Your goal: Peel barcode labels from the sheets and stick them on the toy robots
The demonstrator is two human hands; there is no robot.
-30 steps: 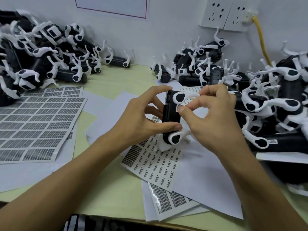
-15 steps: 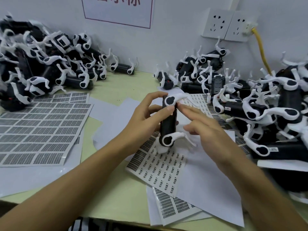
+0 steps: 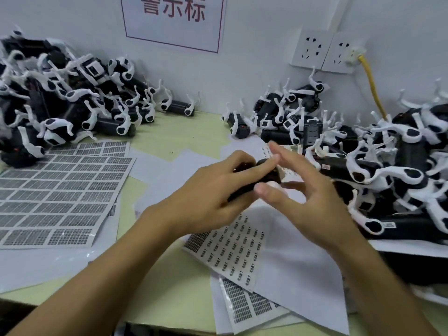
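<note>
Left hand (image 3: 213,187) grips a black toy robot (image 3: 247,187) above the middle of the desk (image 3: 174,134), fingers curled round its body. Right hand (image 3: 312,200) is beside it with fingers spread and nearly straight, holding nothing visible. Barcode sheets (image 3: 232,248) lie beneath, toward the front edge. Motion blur obscures finer contact.

We record two bare forearms entering from the lower edge, both uncovered up to the frame border; no sleeve is seen. The left hand (image 3: 213,190) and right hand (image 3: 312,202) are bare: we see no gloves, rings, watch or wristband. Fingernails are short and unpainted. Motion blur softens the fingertips, so finer detail cannot be confirmed.
</note>
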